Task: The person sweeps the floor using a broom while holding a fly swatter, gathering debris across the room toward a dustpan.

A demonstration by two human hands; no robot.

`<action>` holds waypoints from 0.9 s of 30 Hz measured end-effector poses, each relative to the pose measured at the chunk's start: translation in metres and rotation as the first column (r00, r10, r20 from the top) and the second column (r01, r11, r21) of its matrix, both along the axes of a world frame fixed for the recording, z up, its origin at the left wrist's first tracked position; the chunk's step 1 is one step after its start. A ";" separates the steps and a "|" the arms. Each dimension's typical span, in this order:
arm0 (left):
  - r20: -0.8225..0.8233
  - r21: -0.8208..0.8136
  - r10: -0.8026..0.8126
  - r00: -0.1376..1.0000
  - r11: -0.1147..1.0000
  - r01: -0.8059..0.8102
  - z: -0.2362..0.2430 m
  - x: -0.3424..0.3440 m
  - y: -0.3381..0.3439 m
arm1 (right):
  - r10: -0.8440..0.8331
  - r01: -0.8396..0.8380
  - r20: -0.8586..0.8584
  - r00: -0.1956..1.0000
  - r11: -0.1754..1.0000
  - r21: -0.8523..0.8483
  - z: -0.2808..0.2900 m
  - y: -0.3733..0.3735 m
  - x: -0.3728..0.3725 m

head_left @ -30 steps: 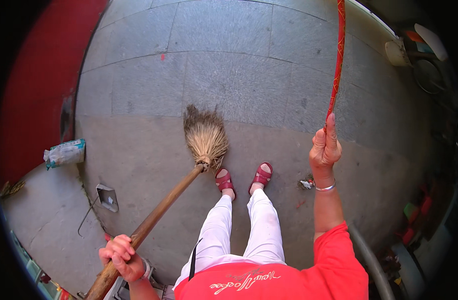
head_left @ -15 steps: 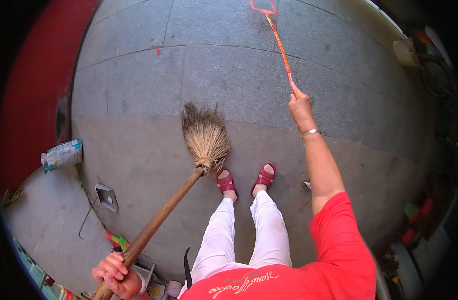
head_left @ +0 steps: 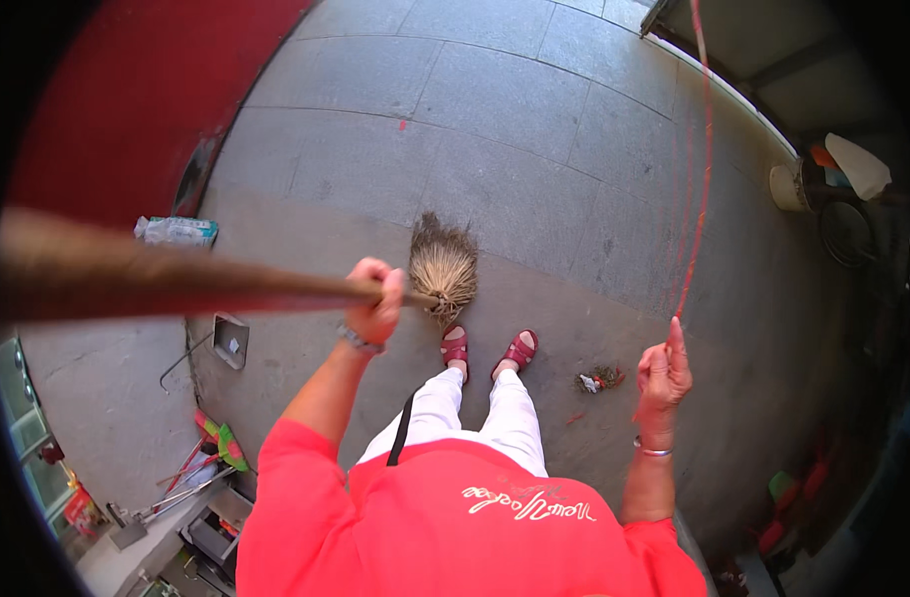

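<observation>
My left hand (head_left: 375,306) is closed around the wooden handle of a straw broom (head_left: 445,269). The handle comes toward the camera and blurs at the left, while the bristles rest on the floor just ahead of my red sandals. Off to the right, my right hand (head_left: 664,378) grips the lower end of a long thin red stick (head_left: 701,199), index finger stretched along it. The stick points up and away, slightly smeared, and its far end is out of view. On the floor between my feet and right hand lies a small heap of sweepings (head_left: 599,379).
A metal dustpan (head_left: 230,340) with a thin handle lies left, below a white and teal package (head_left: 177,231) beside a red wall (head_left: 127,99). Brushes and a green and pink broom head (head_left: 223,444) lie at lower left. A pale bucket (head_left: 788,187) stands far right.
My left hand has moved up and forward along with the broom handle, which now lies nearly level across the view. My right hand has drawn back and right, tilting the red stick upright.
</observation>
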State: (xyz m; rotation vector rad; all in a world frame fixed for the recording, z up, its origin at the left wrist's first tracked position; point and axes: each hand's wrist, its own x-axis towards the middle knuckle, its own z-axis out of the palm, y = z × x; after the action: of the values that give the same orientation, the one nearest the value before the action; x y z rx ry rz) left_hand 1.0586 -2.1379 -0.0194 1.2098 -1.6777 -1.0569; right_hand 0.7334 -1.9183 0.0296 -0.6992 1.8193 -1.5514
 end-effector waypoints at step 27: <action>0.509 0.173 -0.818 0.269 0.403 0.899 0.098 -0.182 0.071 | -0.191 0.105 -0.132 0.973 0.868 -0.486 0.317 0.156 -0.058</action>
State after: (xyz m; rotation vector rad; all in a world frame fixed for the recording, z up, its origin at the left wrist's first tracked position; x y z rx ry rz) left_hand 0.8771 -2.0672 0.0783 0.3345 -3.0004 -1.1965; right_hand 0.6758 -1.7627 0.3461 -0.9651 1.6498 -2.1401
